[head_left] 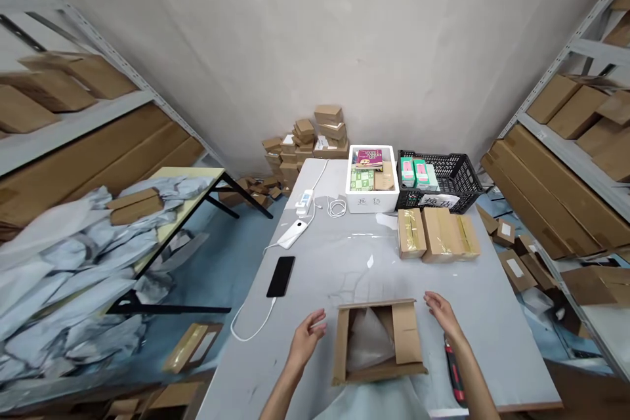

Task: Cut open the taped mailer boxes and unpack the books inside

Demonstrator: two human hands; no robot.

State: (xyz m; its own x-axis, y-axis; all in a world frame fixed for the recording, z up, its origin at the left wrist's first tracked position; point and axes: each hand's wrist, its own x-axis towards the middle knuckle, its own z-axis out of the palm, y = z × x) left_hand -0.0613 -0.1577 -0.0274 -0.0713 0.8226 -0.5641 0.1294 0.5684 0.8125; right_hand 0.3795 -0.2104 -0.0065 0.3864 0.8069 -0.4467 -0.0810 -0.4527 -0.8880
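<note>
An open cardboard box (407,335) sits at the near edge of the table, its flaps spread outward. Inside it lies a translucent plastic bag (367,340); what the bag contains cannot be made out. My left hand (306,340) hovers just left of the box, fingers apart and holding nothing. On the other side, my right hand (443,315) is raised beyond the box's right flap, also empty with its fingers extended. Below my right hand, close to that forearm, a red and black utility knife (453,371) rests on the table.
A black phone (281,276) with a white cable lies left, near a power strip (293,234). Behind stand a white foam bin (373,203), a black crate (465,177) and taped cartons (443,234). Grey parcels (88,269) cover a side table. Shelves flank both sides.
</note>
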